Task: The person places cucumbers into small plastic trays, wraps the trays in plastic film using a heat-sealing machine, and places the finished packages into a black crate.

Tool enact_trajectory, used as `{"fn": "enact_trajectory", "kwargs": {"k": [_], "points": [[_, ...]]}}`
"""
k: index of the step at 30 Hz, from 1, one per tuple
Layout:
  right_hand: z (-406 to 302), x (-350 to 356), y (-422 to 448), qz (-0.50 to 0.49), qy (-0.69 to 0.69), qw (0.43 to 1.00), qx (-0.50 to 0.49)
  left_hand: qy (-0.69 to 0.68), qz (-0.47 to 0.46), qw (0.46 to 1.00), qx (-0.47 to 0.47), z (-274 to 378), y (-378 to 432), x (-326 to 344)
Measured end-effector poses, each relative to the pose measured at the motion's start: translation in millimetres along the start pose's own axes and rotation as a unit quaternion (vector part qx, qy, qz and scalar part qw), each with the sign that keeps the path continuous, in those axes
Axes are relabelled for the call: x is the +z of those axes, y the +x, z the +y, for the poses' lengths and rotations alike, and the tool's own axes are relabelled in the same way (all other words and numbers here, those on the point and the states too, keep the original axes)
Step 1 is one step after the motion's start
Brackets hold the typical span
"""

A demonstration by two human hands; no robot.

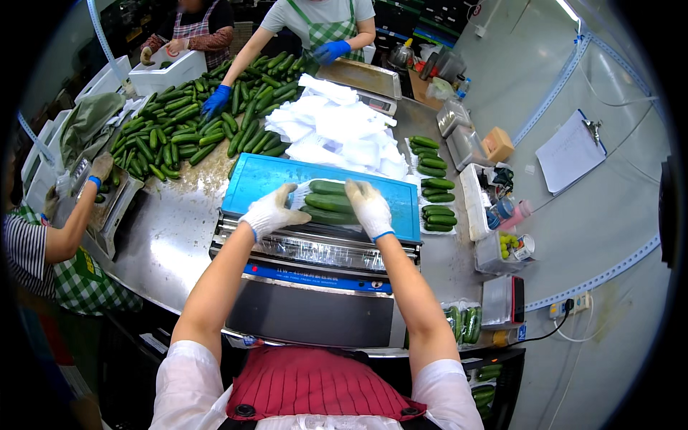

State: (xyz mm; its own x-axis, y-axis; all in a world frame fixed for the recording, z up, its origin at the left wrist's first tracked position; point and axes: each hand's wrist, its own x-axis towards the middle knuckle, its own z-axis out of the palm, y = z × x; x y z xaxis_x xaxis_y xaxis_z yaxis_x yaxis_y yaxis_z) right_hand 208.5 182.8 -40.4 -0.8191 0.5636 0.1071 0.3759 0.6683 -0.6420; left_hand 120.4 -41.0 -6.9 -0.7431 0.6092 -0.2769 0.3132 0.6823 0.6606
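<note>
A pack of several cucumbers (pixel 329 202) with white foam netting at its left end lies over the front part of the blue board (pixel 258 177) on a film wrapping machine (pixel 317 279). My left hand (pixel 274 211), in a white knit glove, is at the pack's left end, thumb and fingers apart around the foam. My right hand (pixel 370 208), gloved likewise, grips the right end, its fingers over the cucumbers. Clear film (pixel 322 252) stretches across the machine just in front of the pack. White foam nets (pixel 349 129) are heaped behind the board.
Loose cucumbers (pixel 177 123) are piled at the back left, where a co-worker's blue-gloved hand (pixel 216 102) reaches in. Another co-worker's arm (pixel 75 220) is at a scale on the left. Cucumber packs (pixel 438 183) line the right side, beside plastic boxes (pixel 467 148) and a foam tray (pixel 475 207).
</note>
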Motion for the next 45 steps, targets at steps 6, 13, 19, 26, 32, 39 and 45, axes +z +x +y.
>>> {"fn": "enact_trajectory", "kwargs": {"k": [6, 13, 19, 26, 32, 39, 45], "points": [[29.6, -18.0, 26.6, 0.168, 0.143, 0.972, -0.076, -0.014, 0.233, 0.963, 0.137, -11.8, 21.2, -1.1], [-1.0, 24.1, 10.4, 0.036, -0.025, 0.978, -0.205, 0.147, 0.302, 0.886, 0.32, 15.4, 63.5, 64.2], [-8.9, 14.9, 8.0, -0.011, 0.018, 0.986, -0.167, 0.141, 0.249, 0.92, 0.267, 7.6, 58.9, 59.4], [56.6, -16.9, 24.9, -0.059, 0.13, 0.986, -0.084, 0.153, 0.203, 0.947, 0.194, 3.8, 45.9, 33.9], [84.6, -59.1, 8.2, -0.039, 0.272, 0.96, 0.051, 0.091, 0.315, 0.918, 0.224, -18.0, 36.6, 14.1], [58.9, -51.9, -20.0, -0.068, 0.246, 0.967, -0.026, 0.08, 0.29, 0.908, 0.292, 20.3, 22.0, 13.3], [59.1, -55.2, -29.0, -0.087, 0.176, 0.979, -0.062, 0.09, 0.256, 0.919, 0.286, 14.6, 16.5, 9.8]]}}
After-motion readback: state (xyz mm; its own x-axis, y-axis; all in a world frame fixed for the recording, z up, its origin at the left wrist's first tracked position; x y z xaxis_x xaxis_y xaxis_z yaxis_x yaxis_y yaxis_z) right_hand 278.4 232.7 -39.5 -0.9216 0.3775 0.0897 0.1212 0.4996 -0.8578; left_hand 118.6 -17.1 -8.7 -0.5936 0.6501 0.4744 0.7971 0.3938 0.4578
